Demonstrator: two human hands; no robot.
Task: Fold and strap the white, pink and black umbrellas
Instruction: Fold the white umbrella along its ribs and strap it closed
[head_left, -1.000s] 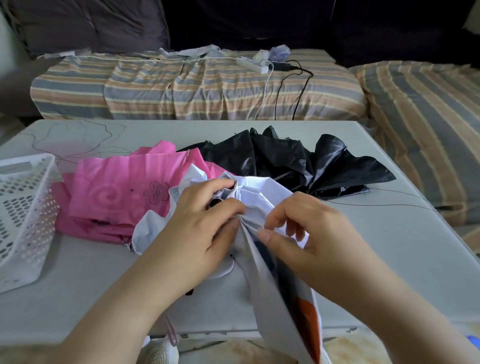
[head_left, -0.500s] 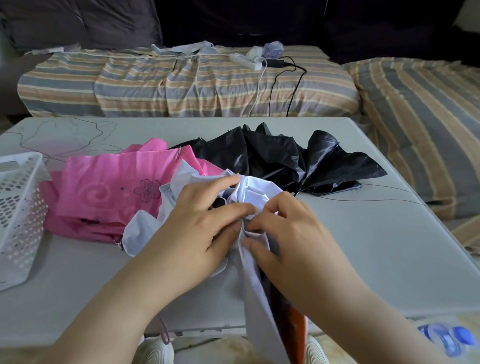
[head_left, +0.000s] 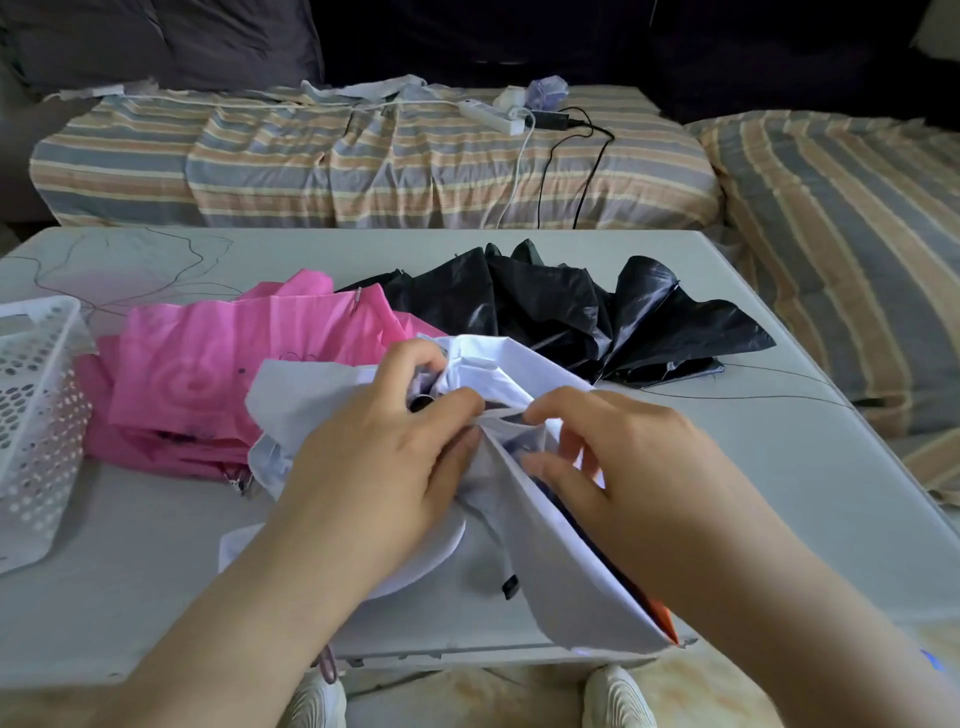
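The white umbrella (head_left: 566, 561) lies loose at the near middle of the grey table (head_left: 779, 467), one panel hanging over the front edge. My left hand (head_left: 379, 457) grips its bunched canopy near the top. My right hand (head_left: 613, 457) pinches a fold of white cloth just right of that, fingers curled into the pleat. A strap with a black tab (head_left: 510, 587) dangles below my left hand. The pink umbrella (head_left: 208, 374) lies crumpled to the left. The black umbrella (head_left: 597, 317) is spread open behind, toward the right.
A white perforated basket (head_left: 36, 415) stands at the table's left edge. Thin black threads lie across the tabletop. Behind the table is a striped sofa (head_left: 363, 161) with a power strip (head_left: 493, 117) and cables. My shoes show under the front edge.
My right hand has shifted slightly right and its fingers have opened into a new fold of the white canopy. The left hand keeps its grip. The camera has tilted a little.
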